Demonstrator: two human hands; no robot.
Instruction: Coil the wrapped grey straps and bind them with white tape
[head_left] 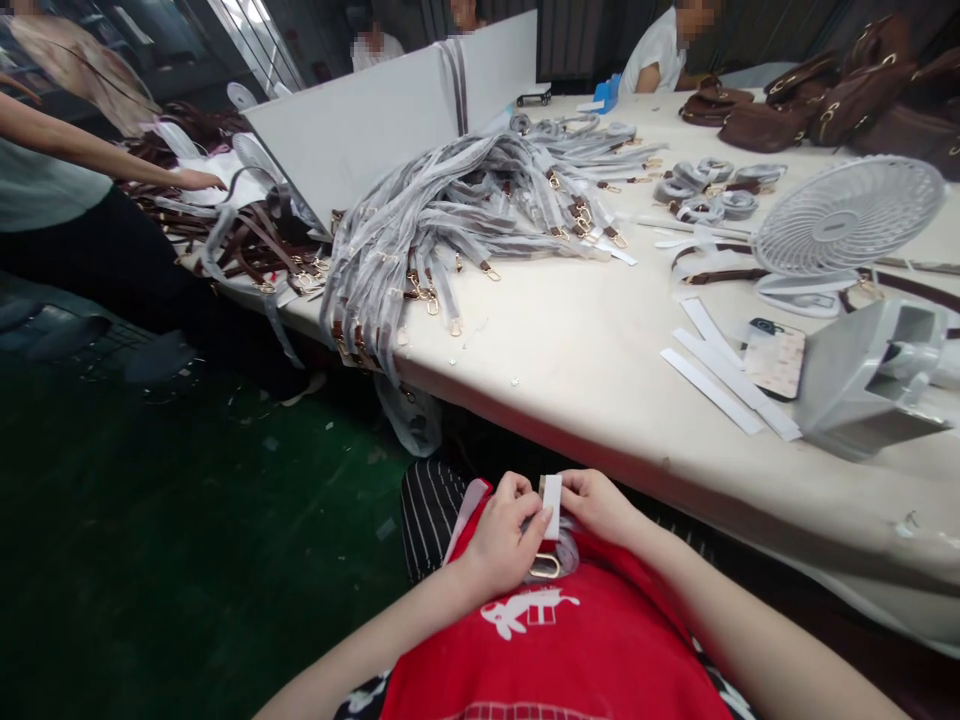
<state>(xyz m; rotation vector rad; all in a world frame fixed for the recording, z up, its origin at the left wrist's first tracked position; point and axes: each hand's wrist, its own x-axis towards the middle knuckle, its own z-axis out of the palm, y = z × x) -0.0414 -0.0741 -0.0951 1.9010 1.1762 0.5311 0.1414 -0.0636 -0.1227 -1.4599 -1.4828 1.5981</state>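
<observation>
My left hand (504,535) and my right hand (600,503) meet over my lap, below the table's front edge. Between them they pinch a small white paper strip (553,505) wrapped around the end of a strap. A gold metal clasp (545,568) of that strap hangs just under my left hand's fingers. Both hands rest against a red cloth (570,640) on my lap.
The cream table (592,360) carries a large heap of wrapped grey straps (450,220), loose white paper strips (720,375), a phone (776,358), a white desk fan (847,215) and brown bags (817,100). A co-worker's arm (112,160) reaches in at left; other people sit at the far side.
</observation>
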